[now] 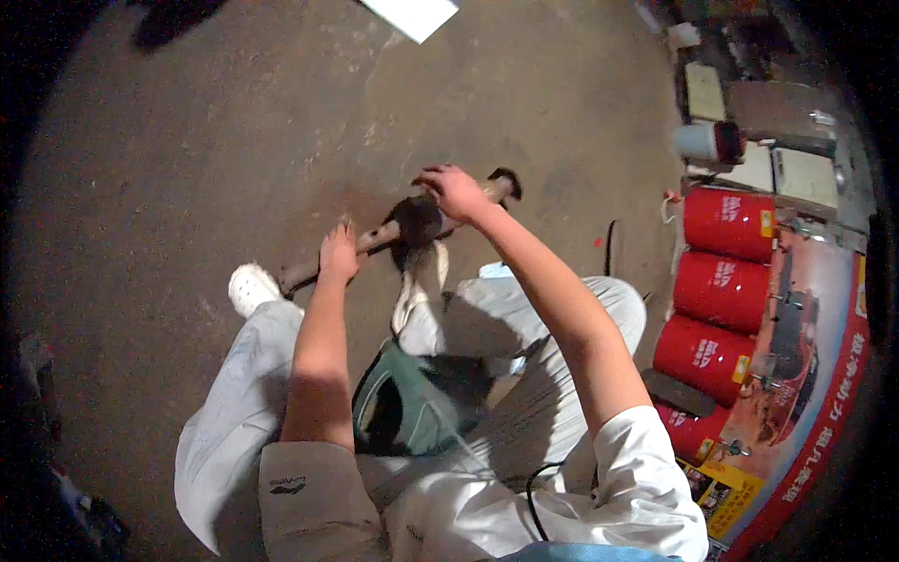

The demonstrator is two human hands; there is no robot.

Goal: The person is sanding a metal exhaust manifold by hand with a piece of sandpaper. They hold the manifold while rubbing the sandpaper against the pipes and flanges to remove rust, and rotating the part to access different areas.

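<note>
A long rusty metal shaft (375, 237) with a dark round joint (418, 220) near its middle lies across the concrete floor (187, 169) in front of me. My left hand (338, 253) is wrapped around the shaft's left part. My right hand (453, 190) rests on top of the shaft just right of the dark joint, fingers curled over it. The shaft's far end (507, 180) pokes out past my right hand. I am squatting; my white shoes (251, 287) sit just below the shaft.
Three red cylinders (721, 281) are stacked along a printed cardboard box (805, 375) at the right. A white container with a dark lid (708, 142) and flat boxes (777, 169) lie beyond. A white sheet (412, 14) is at the top. A green pouch (412, 403) hangs by my knees.
</note>
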